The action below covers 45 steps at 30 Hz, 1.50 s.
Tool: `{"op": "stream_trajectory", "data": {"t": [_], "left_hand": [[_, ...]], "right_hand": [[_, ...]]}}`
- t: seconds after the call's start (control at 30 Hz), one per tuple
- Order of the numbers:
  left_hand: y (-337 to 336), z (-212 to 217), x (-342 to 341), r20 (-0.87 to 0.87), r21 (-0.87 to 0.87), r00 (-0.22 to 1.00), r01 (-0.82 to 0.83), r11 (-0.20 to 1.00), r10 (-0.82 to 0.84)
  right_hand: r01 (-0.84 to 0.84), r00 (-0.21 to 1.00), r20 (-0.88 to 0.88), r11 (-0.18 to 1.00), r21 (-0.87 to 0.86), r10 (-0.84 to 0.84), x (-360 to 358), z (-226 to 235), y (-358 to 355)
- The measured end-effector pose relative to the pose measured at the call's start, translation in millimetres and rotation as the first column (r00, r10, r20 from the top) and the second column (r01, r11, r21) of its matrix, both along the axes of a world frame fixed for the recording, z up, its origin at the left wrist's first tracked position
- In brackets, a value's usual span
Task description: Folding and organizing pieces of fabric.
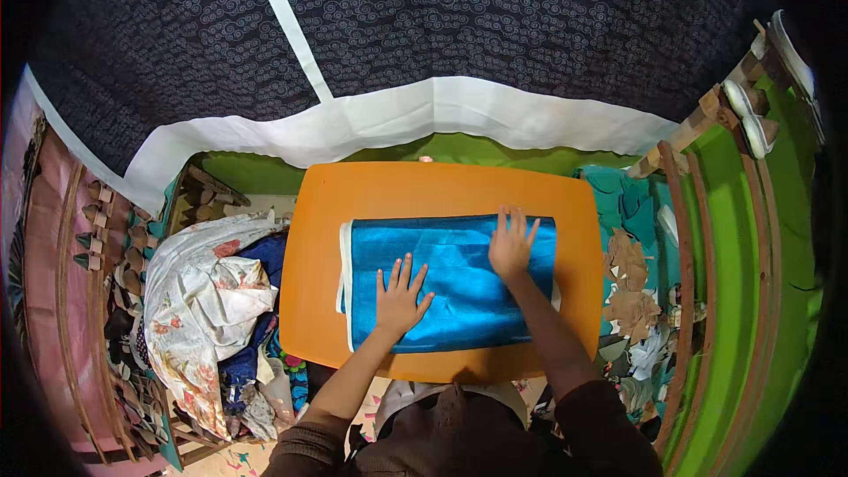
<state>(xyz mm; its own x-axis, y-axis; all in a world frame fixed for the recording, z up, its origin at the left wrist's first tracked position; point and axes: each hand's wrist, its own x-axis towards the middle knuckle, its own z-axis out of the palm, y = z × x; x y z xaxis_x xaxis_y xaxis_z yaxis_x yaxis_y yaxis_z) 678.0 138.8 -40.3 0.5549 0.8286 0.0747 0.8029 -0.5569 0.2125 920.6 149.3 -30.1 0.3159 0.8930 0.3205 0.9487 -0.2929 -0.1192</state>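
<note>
A shiny blue cloth (459,305) with a whitish border along its left edge lies folded in a rectangle on the orange table (424,190). On its left part rests my left hand (402,299), palm down with the fingers spread. My right hand (511,247) lies on the cloth's upper right part, fingers stretched toward the far edge. Neither hand grips anything. A bit of pale edging shows beyond the cloth at its lower left and right sides.
Left of the table is a heap of fabric with a white floral cloth (208,300) on top. Brown and teal scraps (629,261) lie to the right. Wooden racks (689,300) line the green wall. A dark patterned curtain (495,26) with a white hem hangs behind.
</note>
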Motion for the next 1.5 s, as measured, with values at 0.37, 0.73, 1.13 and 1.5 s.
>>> {"op": "stream_trajectory", "data": {"t": [0.37,0.73,1.13,1.5], "left_hand": [[44.9,-26.1,9.3,-0.047,0.01,0.997,-0.056,0.998,0.056],[95.1,-3.5,-26.6,-0.037,0.155,0.99,-0.131,0.979,0.138],[153.5,29.5,26.0,-0.177,-0.26,0.932,0.265,0.929,-0.316],[142.4,110.7,15.7,0.002,0.256,0.974,0.218,0.942,-0.226]], "right_hand": [[-0.158,0.964,-0.232,0.981,-0.112,0.129,-48.0,-37.4,-32.2],[0.148,0.989,0.016,0.987,-0.06,-0.147,64.3,-41.1,-67.5],[-0.472,0.864,-0.345,0.828,-0.303,0.367,48.7,25.7,20.0],[-0.463,0.885,-0.236,0.819,-0.34,0.402,45.3,125.0,46.3]]}}
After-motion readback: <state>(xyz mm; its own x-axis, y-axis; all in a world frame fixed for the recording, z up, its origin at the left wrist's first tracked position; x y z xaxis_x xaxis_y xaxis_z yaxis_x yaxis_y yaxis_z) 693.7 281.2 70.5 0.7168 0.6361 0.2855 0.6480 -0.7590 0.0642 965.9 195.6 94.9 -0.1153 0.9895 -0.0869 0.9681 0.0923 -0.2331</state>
